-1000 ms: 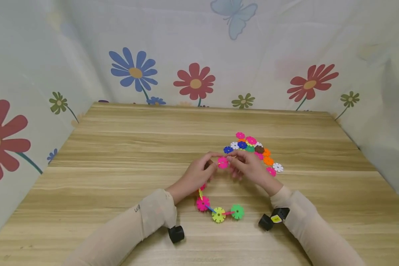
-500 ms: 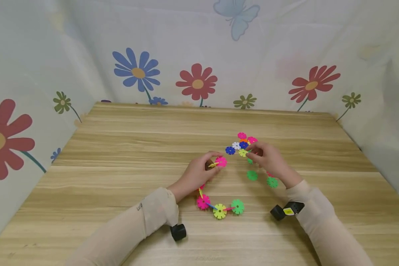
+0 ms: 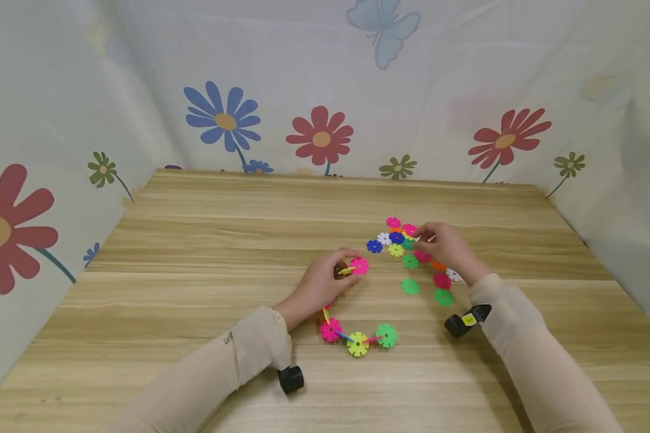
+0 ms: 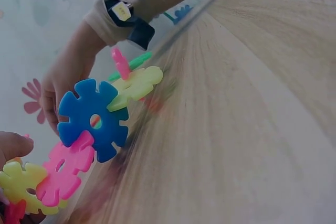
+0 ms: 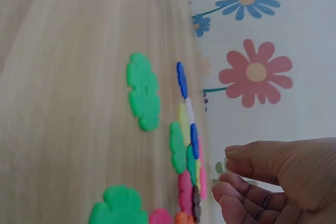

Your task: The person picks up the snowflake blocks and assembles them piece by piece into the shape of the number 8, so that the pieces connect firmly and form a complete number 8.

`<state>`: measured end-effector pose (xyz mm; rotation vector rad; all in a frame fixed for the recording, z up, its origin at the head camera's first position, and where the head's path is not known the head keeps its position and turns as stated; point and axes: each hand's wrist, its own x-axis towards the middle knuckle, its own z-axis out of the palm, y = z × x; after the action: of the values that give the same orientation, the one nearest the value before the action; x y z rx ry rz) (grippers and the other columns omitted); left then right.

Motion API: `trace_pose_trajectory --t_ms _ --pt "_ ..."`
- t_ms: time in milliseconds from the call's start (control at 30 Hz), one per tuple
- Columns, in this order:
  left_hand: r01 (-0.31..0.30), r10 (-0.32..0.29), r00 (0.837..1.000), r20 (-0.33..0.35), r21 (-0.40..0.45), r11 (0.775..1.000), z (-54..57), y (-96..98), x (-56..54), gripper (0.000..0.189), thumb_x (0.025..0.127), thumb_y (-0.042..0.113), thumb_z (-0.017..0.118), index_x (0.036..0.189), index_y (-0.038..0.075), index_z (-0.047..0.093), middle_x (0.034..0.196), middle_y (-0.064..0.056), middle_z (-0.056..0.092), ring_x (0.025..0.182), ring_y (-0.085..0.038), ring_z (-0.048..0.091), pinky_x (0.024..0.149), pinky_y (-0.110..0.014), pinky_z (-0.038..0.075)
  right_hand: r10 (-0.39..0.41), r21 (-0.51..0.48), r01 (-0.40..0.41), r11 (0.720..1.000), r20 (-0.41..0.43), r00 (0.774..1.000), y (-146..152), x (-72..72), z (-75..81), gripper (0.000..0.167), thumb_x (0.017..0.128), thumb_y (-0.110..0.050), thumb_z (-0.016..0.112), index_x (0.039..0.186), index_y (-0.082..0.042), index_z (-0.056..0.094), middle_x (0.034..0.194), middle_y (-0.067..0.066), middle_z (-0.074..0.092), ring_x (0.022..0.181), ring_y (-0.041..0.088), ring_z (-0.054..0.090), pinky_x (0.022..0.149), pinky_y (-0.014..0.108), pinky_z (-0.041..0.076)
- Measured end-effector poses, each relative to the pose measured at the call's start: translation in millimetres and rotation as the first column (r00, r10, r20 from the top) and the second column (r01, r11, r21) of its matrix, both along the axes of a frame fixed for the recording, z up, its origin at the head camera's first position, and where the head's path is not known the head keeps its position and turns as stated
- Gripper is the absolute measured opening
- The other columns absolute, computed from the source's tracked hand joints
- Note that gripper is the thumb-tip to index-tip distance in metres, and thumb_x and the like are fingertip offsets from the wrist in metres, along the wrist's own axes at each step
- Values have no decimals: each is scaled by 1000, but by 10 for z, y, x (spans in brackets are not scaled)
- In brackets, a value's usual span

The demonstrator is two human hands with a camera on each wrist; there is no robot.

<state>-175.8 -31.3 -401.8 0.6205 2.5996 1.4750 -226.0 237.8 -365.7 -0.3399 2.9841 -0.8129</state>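
My left hand (image 3: 318, 279) grips a chain of slotted plastic snowflake discs near its upper end. A pink disc (image 3: 359, 266) joined to a yellow one sticks out past the fingertips. The chain hangs below the hand, through another pink disc (image 3: 331, 329) and a yellow disc (image 3: 357, 344), to a green end disc (image 3: 386, 335). A blue disc (image 4: 86, 111) of the chain shows in the left wrist view. My right hand (image 3: 448, 249) is over the right side of the loose discs. Its thumb and fingers (image 5: 249, 156) stand apart with nothing visible between them.
Loose discs lie in a cluster on the wooden table (image 3: 238, 240), among them a blue disc (image 3: 374, 246) and a white disc (image 3: 452, 275). Nearer lie two green ones, one a green disc (image 3: 410, 286). A flowered curtain (image 3: 271, 72) borders the table.
My right hand has left the pink disc beside the left hand and moved right over the loose discs, drifting slightly farther back. The left hand stays nearly still with the chain.
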Motion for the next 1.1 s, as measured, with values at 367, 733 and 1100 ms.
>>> trace_pose_trajectory --t_ms 367,733,1100 --pt "-6 4 999 -48 -43 999 18 20 31 40 89 19 70 127 15 60 84 -4 61 71 -13 50 62 -23 44 -46 67 46 997 9 999 -3 -212 -84 24 91 -15 64 107 3 64 95 16 64 83 27 57 74 34 47" --pt "6 -7 999 -37 -38 999 -24 28 26 41 89 19 69 128 14 59 88 -3 63 69 -10 53 61 -23 47 -97 100 91 991 52 994 22 -411 -81 35 92 -18 64 116 7 60 101 21 64 84 29 57 80 40 48" --pt "4 -5 999 -34 -45 999 -16 28 27 40 89 18 69 127 14 59 99 -5 66 76 -12 55 67 -24 48 -102 98 91 991 108 989 6 -455 -100 35 91 -21 66 114 4 61 102 20 63 87 29 56 83 40 49"
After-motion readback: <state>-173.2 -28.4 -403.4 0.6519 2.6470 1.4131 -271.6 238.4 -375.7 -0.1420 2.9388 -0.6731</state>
